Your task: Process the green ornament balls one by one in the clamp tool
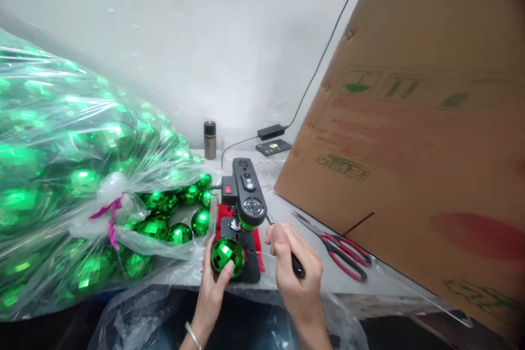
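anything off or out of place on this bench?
Mostly tidy. Loose green balls lie on the table beside the tied bag, the scissors lie open, and the cardboard box leans tilted. Left hand holds a ball at the small press.

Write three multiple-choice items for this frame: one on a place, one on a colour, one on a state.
1. Where do the red-handled scissors lie?
A. right of the small black benchtop machine
B. inside the clear plastic bag
C. behind the metal flask

2. What colour is the faceted shiny ball at the left hand?
A. red
B. green
C. silver

3. What is the right hand doing?
A. resting flat
B. closed around the machine's black lever handle
C. holding scissors

Answers: 1 A, they lie on the table beside the cardboard; 2 B, green mirrored facets; 3 B, fingers wrap the handle.
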{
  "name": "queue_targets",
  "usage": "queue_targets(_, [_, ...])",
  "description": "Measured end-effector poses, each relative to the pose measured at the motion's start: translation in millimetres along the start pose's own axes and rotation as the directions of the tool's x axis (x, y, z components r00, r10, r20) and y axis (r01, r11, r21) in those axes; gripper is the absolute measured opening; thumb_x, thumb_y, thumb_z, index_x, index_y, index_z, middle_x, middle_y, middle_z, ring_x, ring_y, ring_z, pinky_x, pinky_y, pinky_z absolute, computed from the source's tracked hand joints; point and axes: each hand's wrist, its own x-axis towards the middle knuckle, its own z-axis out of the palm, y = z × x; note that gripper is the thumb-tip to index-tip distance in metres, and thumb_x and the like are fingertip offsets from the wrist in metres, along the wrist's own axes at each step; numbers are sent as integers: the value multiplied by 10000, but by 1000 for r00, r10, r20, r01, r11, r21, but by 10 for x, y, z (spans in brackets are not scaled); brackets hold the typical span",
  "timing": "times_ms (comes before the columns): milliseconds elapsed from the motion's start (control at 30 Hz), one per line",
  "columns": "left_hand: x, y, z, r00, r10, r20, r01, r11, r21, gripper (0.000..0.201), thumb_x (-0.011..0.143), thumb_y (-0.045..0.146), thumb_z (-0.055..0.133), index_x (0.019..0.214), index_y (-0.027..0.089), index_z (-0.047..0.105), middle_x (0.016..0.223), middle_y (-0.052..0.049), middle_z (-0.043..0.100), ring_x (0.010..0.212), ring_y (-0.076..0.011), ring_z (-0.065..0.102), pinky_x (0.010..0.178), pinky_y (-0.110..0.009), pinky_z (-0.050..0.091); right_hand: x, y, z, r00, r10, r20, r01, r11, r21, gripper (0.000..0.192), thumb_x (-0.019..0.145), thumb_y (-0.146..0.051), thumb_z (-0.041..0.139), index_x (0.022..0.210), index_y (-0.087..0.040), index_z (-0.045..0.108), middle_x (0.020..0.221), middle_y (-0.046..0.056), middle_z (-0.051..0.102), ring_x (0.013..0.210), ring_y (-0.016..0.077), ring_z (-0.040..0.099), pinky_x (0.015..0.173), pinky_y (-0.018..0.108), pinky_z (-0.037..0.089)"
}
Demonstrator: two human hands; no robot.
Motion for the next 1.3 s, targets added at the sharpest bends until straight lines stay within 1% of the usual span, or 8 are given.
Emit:
queue_targets(67, [113,-77,33,998,34,-48,-30,996,85,807,896,664,657,1521,212,419,1617,-167,476,1537,-357,429,1287,-517,343,-23,16,-13,1000,-6,13,6,1000,7,300,1040,-92,464,772,-213,521,664,-33,531,578,93,519,558,216,423])
queue_targets(167, [261,-138,62,994,91,-66,-80,984,161,771,907,634,649,1491,187,420,1559,-186,516,1481,-358,495,1251,-520,392,-45,43,-22,999,-36,28,36,999,4,310,1037,-79,455,765,-214,514,675,-23,532,599,103,543,574,224,444])
queue_targets(367, [390,-232,135,982,183,47,-188,929,319,719,851,549,717,1438,205,485,1468,-171,611,1388,-375,589,1178,-572,465,-61,69,-26,997,-56,44,56,998,6,279,1020,-34,446,818,-216,510,712,-23,538,628,97,547,589,214,449])
queue_targets(567, [432,-347,147,971,215,103,-237,914,329,819,821,497,761,1494,173,425,1543,-212,552,1453,-398,533,1212,-601,428,-76,55,-40,997,-51,57,51,999,3,274,1014,-18,441,841,-226,483,723,-34,528,626,84,534,592,205,431])
queue_targets(767, [442,-330,104,959,230,165,-277,882,381,775,851,491,744,1483,169,430,1517,-220,566,1435,-396,552,1196,-608,449,-72,40,-42,997,-38,61,38,999,-1,270,1022,-31,444,844,-231,477,728,-41,523,626,82,532,589,201,435])
queue_targets(933, [448,-350,169,949,283,139,-315,844,434,747,862,448,736,1484,176,424,1492,-220,585,1405,-398,580,1169,-622,474,-79,48,-40,998,-30,62,30,1000,4,270,1030,-40,440,845,-233,475,730,-42,518,634,83,532,597,199,440])
queue_targets(1100, [429,-389,276,911,387,139,-408,802,436,698,827,383,759,1431,167,481,1451,-227,597,1394,-404,582,1153,-639,484,-69,49,-50,997,-30,72,31,1000,-3,257,1032,-45,440,863,-233,488,736,-43,527,626,79,535,592,191,445])
queue_targets(1300, [439,-392,304,933,321,164,-361,832,422,746,750,398,811,1391,153,519,1376,-208,658,1305,-404,651,1110,-619,528,-70,30,-57,996,-46,76,47,999,-11,260,1028,-45,439,856,-236,477,734,-41,534,626,81,547,587,188,451])
